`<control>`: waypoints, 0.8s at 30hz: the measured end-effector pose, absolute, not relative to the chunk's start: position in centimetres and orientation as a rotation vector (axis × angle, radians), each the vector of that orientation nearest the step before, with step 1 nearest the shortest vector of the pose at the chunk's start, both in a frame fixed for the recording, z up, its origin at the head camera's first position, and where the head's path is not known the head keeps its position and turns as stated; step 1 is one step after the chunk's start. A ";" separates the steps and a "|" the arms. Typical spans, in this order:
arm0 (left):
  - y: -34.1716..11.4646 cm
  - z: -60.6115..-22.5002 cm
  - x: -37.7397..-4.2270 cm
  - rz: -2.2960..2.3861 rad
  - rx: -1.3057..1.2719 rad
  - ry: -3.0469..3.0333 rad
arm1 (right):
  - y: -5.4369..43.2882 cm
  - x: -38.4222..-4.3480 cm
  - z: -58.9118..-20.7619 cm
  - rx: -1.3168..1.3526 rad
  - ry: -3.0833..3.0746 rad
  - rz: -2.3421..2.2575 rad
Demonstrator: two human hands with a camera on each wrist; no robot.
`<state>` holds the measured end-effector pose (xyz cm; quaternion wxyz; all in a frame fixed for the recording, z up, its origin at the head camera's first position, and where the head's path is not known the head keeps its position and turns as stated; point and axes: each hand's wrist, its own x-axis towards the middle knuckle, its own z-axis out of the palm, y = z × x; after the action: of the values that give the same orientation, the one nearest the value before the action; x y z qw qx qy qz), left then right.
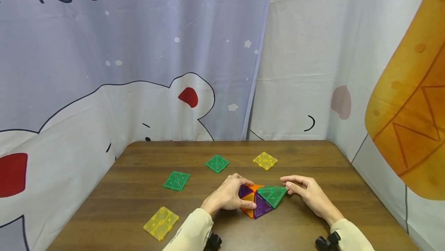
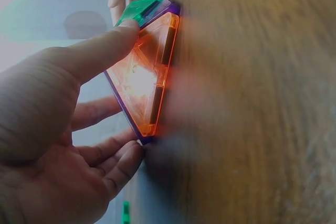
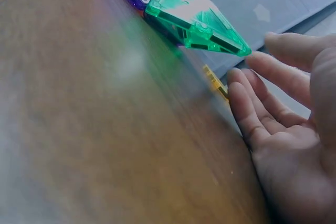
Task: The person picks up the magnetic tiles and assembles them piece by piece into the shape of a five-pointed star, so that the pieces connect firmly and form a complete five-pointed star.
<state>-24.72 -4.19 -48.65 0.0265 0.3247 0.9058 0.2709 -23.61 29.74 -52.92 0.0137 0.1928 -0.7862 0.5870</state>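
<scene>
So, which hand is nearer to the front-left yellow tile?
Left. The left hand grips joined pieces to the right of the yellow tile; the right hand is farther right.

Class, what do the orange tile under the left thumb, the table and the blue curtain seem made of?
Orange tile: probably glossy plastic; see-through, with glare.
Table: wood or laminate, satin; brown grain shows.
Blue curtain: likely matte cloth; soft folds.

Translucent orange and purple triangular tiles [image 1: 263, 206] meet edge to edge in a faceted block on the bench [image 1: 278, 231], while a glossy green triangular section [image 1: 272, 195] juts from its right side, its tip clear of the surface.
</scene>
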 end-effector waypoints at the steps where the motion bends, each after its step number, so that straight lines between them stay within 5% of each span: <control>1: -4.2 -48.6 -24.7 0.837 1.002 2.800 | 29.7 -23.8 -53.0 0.604 -2.414 1.855; 24: -6.2 -47.5 -25.4 0.831 0.859 2.732 | 29.2 -29.4 -52.9 0.503 -2.360 1.642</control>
<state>-25.45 -6.21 -47.53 0.0799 0.2871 0.9133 0.2777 -29.35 29.21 -52.89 0.1112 0.1713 -0.8037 0.5589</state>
